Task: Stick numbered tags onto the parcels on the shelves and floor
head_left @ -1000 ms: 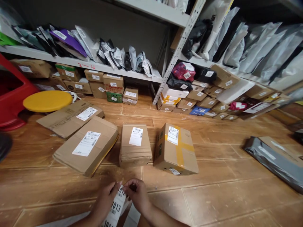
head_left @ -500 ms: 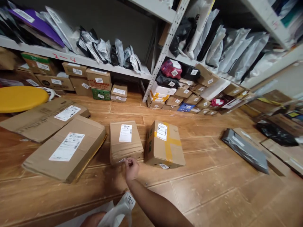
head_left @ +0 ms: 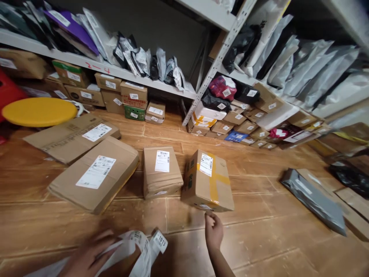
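At the lower left my left hand [head_left: 89, 254] is closed around a strip of white number labels [head_left: 140, 250], whose loose end reads 1013. My right hand [head_left: 213, 231] is just in front of a cardboard box with yellow tape [head_left: 226, 192]. Its fingers are curled together, and nothing shows between them. That box has a shipping label on top and a small label low on its front. Left of it stands another cardboard box [head_left: 152, 181], with a small white label on its front edge. Farther left lies a wide, flat carton [head_left: 67, 188] with a shipping label.
Another flat carton [head_left: 66, 148] lies behind, near a yellow stool [head_left: 40, 111]. Shelves [head_left: 161, 82] with bagged parcels line the back, with numbered boxes [head_left: 134, 96] beneath. A metal post [head_left: 213, 65] stands between shelves. A grey parcel [head_left: 314, 202] lies on the right.
My right hand has left the middle box's front label and moved right, to the taped box. My left hand and the label strip have come further into view. The view has shifted left.
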`<state>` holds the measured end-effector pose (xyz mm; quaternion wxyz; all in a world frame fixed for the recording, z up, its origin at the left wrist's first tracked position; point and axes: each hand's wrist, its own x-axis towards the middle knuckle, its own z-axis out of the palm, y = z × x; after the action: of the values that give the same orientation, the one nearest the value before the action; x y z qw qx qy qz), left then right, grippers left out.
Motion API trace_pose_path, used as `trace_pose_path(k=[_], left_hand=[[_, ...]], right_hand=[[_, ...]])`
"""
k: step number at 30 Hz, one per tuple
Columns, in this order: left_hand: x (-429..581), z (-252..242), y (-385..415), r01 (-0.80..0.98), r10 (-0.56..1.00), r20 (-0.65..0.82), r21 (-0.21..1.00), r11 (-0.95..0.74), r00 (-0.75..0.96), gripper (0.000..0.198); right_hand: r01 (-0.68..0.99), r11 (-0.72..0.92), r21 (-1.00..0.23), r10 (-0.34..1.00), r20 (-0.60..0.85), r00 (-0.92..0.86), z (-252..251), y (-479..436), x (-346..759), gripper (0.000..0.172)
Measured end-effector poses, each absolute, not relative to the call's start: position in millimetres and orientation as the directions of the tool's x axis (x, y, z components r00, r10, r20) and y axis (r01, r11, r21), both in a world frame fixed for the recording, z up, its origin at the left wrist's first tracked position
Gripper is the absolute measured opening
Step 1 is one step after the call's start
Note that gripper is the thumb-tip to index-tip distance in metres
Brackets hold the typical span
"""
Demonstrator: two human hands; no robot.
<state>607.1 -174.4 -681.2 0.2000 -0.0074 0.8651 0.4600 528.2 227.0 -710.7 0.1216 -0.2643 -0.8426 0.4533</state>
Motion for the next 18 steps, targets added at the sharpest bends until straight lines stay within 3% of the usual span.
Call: trace_pose_path(k=[1,3,5,6,7,9,11,13,15,16,18], left_hand=[[600.4,-670.7,-175.7,-0.116,0.244,-0.305,0.810,0.575,-0.921,0.035],[591.0,-649.8,-171.0,-0.010,0.320,-0.214,0.844,0.535,-0.923,0.034],[588.6,-634.2,-159.6,0.048,0.343,-0.128,0.886,0.462,-0.931,0.039],[589.5,-629.5,-153.7,0.064,0.344,-0.087,0.913,0.404,-0.935,0.043],[591.0,-626.9,-149.1,0.065,0.343,-0.059,0.939,0.338,-0.937,0.047],[593.5,-626.5,-149.0,0.048,0.316,-0.030,0.970,0.237,-0.948,0.052],[591.7,-629.8,-165.6,0.088,0.198,0.039,0.966,0.244,-0.979,0.054],[582.4,-634.9,-197.4,0.073,-0.113,0.129,0.910,0.407,-0.985,0.049],[566.2,-642.2,-234.1,-0.215,-0.544,0.145,0.811,0.544,-0.826,0.038],[556.9,-646.9,-249.9,-0.375,-0.670,0.080,0.776,0.506,-0.738,0.047],[540.1,-658.2,-269.9,-0.507,-0.744,-0.056,0.766,0.396,-0.666,0.066]], right_hand=[[0.309,0.440,-0.843,0.450,-0.090,-0.889,-702.1,213.1,533.7,0.055],[0.207,0.381,-0.901,-0.052,-0.244,-0.968,-677.7,171.8,543.2,0.051],[0.136,0.323,-0.936,-0.495,-0.290,-0.819,-647.2,124.9,548.4,0.074],[0.096,0.311,-0.946,-0.608,-0.276,-0.744,-632.5,102.8,548.6,0.081],[0.034,0.302,-0.953,-0.680,-0.240,-0.693,-619.7,82.6,547.1,0.075],[-0.087,0.318,-0.944,-0.719,-0.180,-0.671,-604.0,48.3,539.9,0.041],[-0.146,0.395,-0.907,-0.685,-0.185,-0.704,-603.0,22.1,529.3,0.008],[-0.118,0.484,-0.867,-0.639,-0.258,-0.725,-612.8,3.1,518.2,0.010],[-0.074,0.499,-0.863,-0.620,-0.297,-0.727,-626.2,-10.6,508.0,0.017],[-0.052,0.475,-0.879,-0.622,-0.293,-0.726,-632.0,-16.5,503.1,0.019],[0.012,0.388,-0.922,-0.628,-0.273,-0.729,-639.1,-27.3,493.0,0.021]])
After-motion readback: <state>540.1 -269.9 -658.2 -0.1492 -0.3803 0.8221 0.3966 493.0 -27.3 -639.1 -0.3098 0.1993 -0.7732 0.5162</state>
